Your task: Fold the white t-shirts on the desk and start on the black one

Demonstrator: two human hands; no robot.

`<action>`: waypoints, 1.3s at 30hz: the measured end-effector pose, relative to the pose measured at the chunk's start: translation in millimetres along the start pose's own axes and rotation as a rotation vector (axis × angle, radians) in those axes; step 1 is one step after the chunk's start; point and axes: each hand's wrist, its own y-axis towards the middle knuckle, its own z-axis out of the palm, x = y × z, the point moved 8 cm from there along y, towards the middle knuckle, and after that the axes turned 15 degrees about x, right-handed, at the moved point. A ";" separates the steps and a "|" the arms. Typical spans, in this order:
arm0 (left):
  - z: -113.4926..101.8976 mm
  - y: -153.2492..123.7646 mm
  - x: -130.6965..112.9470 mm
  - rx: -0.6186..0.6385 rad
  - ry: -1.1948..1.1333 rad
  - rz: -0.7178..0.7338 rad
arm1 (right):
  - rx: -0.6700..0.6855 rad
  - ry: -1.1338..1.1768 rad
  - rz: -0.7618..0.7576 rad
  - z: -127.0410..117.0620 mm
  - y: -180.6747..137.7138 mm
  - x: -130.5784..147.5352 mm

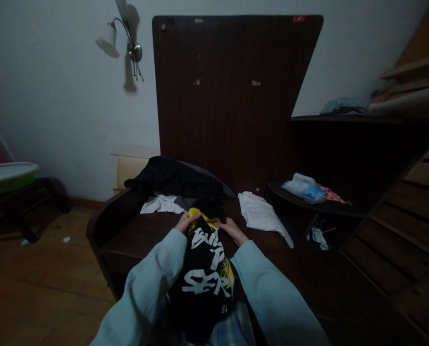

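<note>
A black shirt [205, 269] with white and yellow lettering lies between my arms, from my lap up onto the dark wooden surface [138, 235]. My left hand [186, 222] grips its far left corner, fingers closed on the cloth. My right hand [233, 229] pinches the far right corner. Both sleeves are pale blue. Just beyond my hands sits a heap of black clothing [176, 180] with a white garment [162, 204] under it.
A folded white cloth [261, 215] lies to the right of my hands. A tall dark board [232, 96] leans on the wall behind. A side shelf holds a plastic packet [304, 188]. A wall lamp [118, 38] hangs upper left; wooden slats [409, 226] right.
</note>
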 end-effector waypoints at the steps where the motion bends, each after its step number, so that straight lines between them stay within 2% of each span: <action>1: -0.1 -1.2 -2.3 -0.011 -0.023 0.020 | 0.004 0.000 0.012 0.6 -1.0 0.8; 4: 6.9 -3.3 -8.6 0.029 -0.078 0.055 | -0.018 0.070 0.014 0.2 -5.3 4.7; 7: 12.9 -5.2 -12.5 0.080 -0.139 0.054 | -0.036 0.162 -0.087 -3.1 -7.8 13.5; 11: 10.1 -8.9 -8.1 0.082 -0.273 -0.041 | -0.072 0.405 -0.264 -17.1 -5.6 16.8; 13: 10.1 -9.9 -6.4 0.109 -0.321 -0.075 | -0.082 0.526 -0.292 -22.4 -3.4 11.7; 16: 6.7 -9.3 -8.5 0.114 -0.318 -0.040 | 0.005 0.513 -0.251 -15.2 -1.8 6.4; 20: -4.6 -6.1 -7.2 0.042 -0.274 0.020 | 0.216 0.340 -0.100 12.7 -3.5 -0.8; 22: -10.1 -5.0 -3.4 0.002 -0.259 0.016 | 0.245 0.302 -0.053 17.7 -3.0 -4.4; 24: -12.7 -4.5 0.4 -0.018 -0.239 -0.004 | 0.163 0.356 -0.091 7.5 -0.6 -3.3; 30: -12.5 -5.6 2.6 -0.069 -0.180 -0.014 | -0.212 0.652 -0.362 -60.2 -4.9 10.3; 33: -9.4 -6.1 -0.1 -0.051 -0.177 -0.006 | -0.342 0.748 -0.444 -80.1 -12.0 11.2; 39: 18.4 -11.7 2.7 0.271 -0.302 -0.173 | -0.397 0.686 -0.418 -79.6 -11.5 2.9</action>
